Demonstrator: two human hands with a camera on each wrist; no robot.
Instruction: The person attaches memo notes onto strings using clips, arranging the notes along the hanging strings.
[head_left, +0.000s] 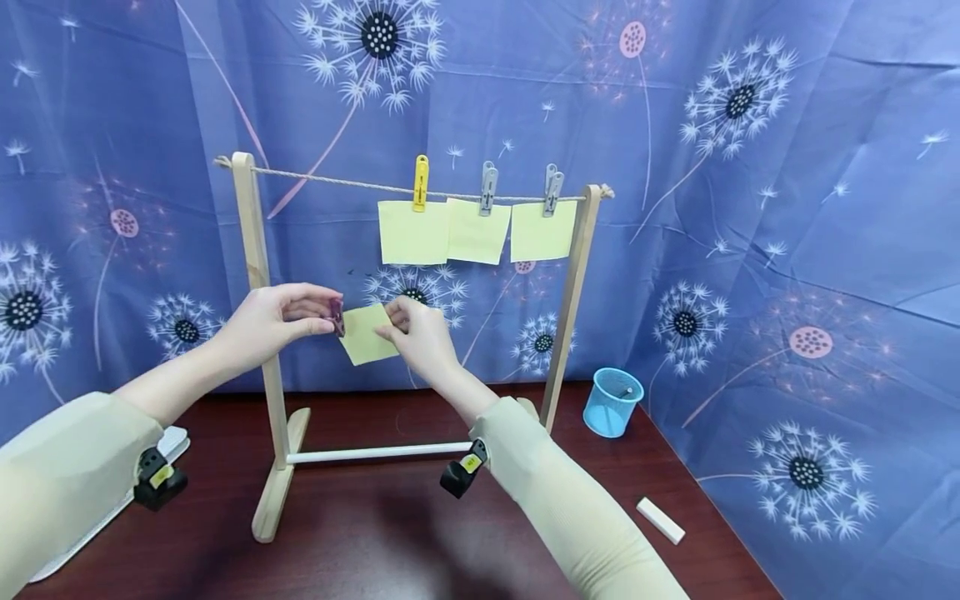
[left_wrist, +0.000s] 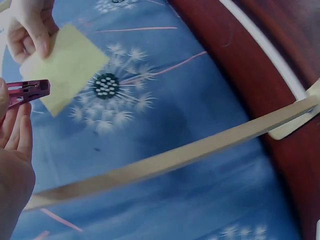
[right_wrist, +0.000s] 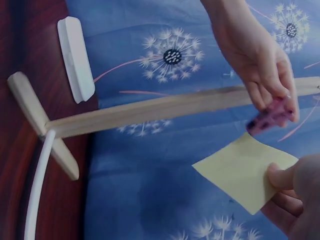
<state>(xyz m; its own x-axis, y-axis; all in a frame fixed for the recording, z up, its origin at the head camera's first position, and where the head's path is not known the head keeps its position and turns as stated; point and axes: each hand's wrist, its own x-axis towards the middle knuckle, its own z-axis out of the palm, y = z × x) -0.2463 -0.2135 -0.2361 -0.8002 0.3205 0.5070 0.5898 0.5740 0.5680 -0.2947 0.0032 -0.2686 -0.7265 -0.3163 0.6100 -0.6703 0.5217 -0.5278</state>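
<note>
My left hand [head_left: 281,317] pinches a dark pink clothespin [head_left: 337,317] between thumb and fingers, its tip pointing toward the right hand. A pale yellow sticky note [head_left: 367,335] is pinched at its right edge by my right hand [head_left: 423,333]. In the head view the clothespin overlaps the note's upper left corner; the right wrist view shows its tip right at a corner of the note [right_wrist: 245,172]. Both hands are below the rope [head_left: 322,178], in front of the wooden stand's left half.
Three yellow notes [head_left: 414,233] hang from the rope by one yellow clothespin [head_left: 421,183] and two grey clothespins [head_left: 488,188]. Wooden posts [head_left: 573,308] hold the rope. A blue mesh cup [head_left: 612,404] and a white block [head_left: 660,521] sit at the right, a white flat object [head_left: 82,533] at the left.
</note>
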